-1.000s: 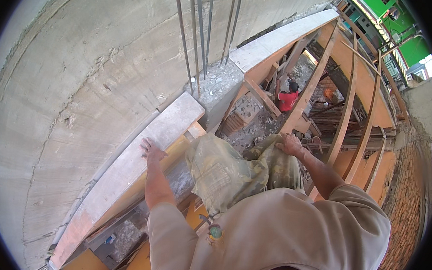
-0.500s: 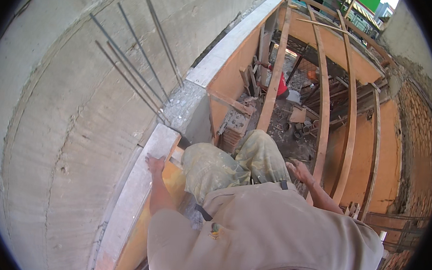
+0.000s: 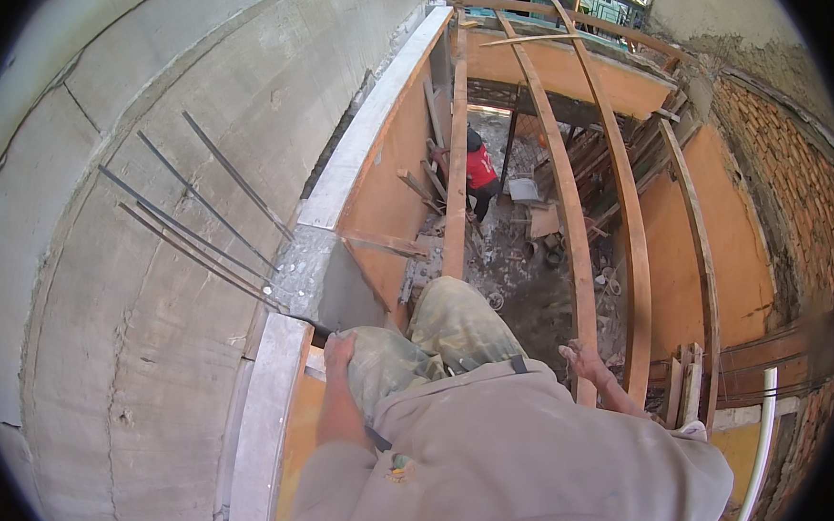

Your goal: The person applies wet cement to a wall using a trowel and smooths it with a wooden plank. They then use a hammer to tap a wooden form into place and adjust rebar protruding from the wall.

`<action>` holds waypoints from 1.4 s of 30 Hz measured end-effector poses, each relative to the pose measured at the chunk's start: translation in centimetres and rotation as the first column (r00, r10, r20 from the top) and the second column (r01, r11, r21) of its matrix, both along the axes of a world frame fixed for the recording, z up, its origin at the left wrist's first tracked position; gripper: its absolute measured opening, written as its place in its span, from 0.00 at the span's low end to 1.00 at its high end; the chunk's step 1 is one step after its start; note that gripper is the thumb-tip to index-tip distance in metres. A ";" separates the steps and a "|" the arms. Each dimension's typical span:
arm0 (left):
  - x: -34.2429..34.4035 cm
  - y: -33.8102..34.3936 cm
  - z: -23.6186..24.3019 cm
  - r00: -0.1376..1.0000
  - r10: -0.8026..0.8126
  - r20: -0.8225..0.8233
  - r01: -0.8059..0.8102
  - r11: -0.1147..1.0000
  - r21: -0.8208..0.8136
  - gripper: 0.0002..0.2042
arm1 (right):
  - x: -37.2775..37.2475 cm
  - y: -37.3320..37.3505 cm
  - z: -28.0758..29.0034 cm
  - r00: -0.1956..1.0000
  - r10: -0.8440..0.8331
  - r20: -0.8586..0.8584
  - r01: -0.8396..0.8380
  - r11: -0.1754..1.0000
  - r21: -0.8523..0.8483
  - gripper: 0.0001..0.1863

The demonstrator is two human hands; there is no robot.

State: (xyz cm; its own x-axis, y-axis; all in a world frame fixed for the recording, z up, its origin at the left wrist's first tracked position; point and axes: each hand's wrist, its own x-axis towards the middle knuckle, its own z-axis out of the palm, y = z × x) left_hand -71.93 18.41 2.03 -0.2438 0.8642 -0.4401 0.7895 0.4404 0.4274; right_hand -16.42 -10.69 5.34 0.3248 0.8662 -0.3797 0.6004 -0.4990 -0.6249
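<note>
After lifting the left hand (image 3: 338, 353) off the ledge (image 3: 268, 395), brought it against the knee (image 3: 380, 354), leaving the ledge without a hand; moved the right hand (image 3: 590, 362) over the beam (image 3: 572, 227), right of the knee, half-curled, with neither grip clear enough to tell.

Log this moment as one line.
left hand by left knee | right hand at wooden beam | metal rods rise from concrete | person in red below
</note>
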 end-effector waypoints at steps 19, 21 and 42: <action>7.1 6.7 -0.2 0.938 -0.229 0.259 0.200 0.971 0.134 0.42 | -5.0 3.9 10.4 0.989 -0.074 0.131 0.069 0.997 0.039 0.32; 8.8 4.7 -1.2 0.899 -0.371 0.234 0.394 0.917 -0.060 0.40 | -0.4 2.7 9.8 0.954 -0.244 0.174 0.213 0.961 0.176 0.31; 3.6 24.6 3.4 0.921 -0.367 -0.132 0.390 0.881 0.269 0.48 | -8.5 18.9 5.5 0.981 0.034 0.192 -0.071 0.979 0.189 0.32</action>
